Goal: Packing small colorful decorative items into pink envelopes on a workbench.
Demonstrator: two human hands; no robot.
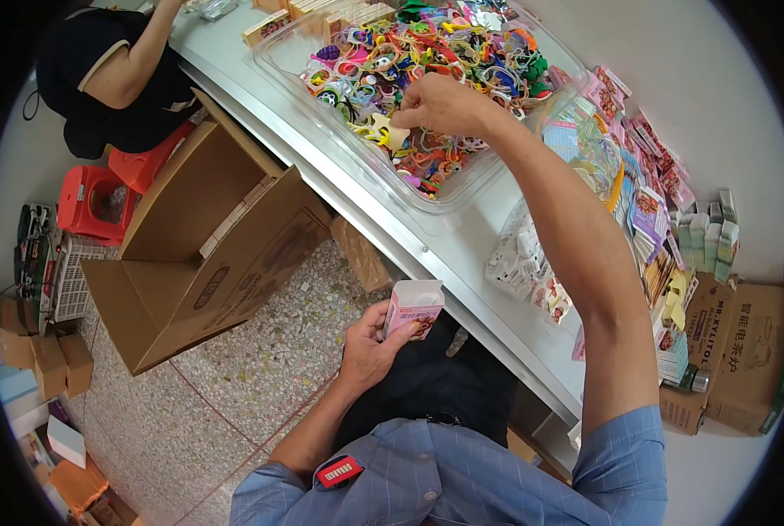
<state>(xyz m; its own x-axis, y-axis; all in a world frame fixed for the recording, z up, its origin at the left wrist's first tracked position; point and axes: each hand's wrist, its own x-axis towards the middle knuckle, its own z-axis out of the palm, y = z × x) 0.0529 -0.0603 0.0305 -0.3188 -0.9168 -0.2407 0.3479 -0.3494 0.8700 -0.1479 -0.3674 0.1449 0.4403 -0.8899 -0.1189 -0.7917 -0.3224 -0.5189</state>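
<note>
My left hand (371, 346) is closed around a small pink and white paper box (415, 307), held upright in front of my body. The box's top flap stands up and its mouth faces upward. My right hand (444, 103) reaches over a clear plastic bin (440, 207) heaped with small colourful trinkets and elastic bands (383, 61). Its fingers are curled together, with the tips against a pale yellow flat piece (390, 133) at the bin's near side. The fingers partly hide that piece, and its kind is unclear.
A large open cardboard box (243, 254) stands left of the white table (462, 254). Clear bags of small white pieces (523, 263), pink packets (650, 210) and cartons (734, 351) crowd the right. Another person (111, 79) is at the far left, near red stools (94, 202).
</note>
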